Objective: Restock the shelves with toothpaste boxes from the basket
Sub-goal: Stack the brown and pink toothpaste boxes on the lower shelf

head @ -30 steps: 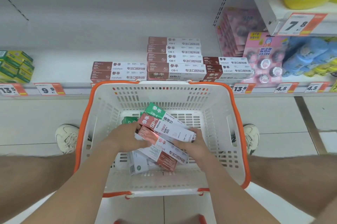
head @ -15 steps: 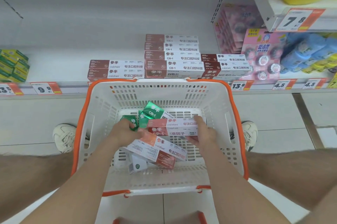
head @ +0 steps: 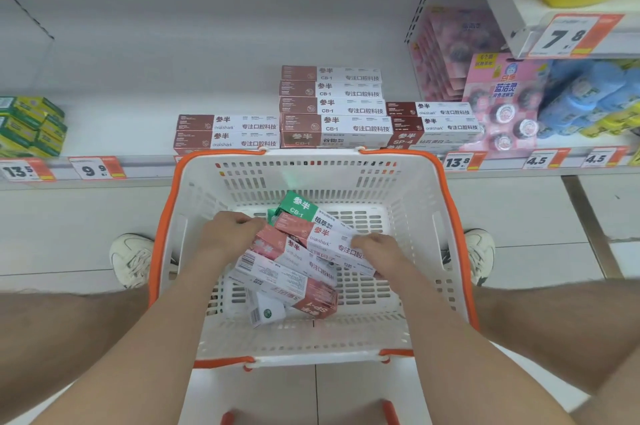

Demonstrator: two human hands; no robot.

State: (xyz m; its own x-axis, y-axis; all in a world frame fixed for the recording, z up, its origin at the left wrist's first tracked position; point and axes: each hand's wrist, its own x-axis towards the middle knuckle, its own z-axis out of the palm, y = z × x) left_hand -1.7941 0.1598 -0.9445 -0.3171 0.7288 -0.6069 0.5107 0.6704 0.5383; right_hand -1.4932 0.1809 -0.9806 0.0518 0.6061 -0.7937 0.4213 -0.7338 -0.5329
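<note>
The white shop shelf [head: 138, 133] already holds stacked brown-and-white toothpaste boxes [head: 332, 109], but several pink and green cardboard boxes [head: 294, 262] lie unshelved in the white orange-rimmed plastic basket [head: 450, 216], gripped by left hand [head: 228, 234] and right hand [head: 377, 248].

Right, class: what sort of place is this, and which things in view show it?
Probably a supermarket aisle: orange-and-white price tags fronting a white shelf, brown-and-white toothpaste boxes stacked on it, and a white plastic shopping basket with an orange rim.
</note>
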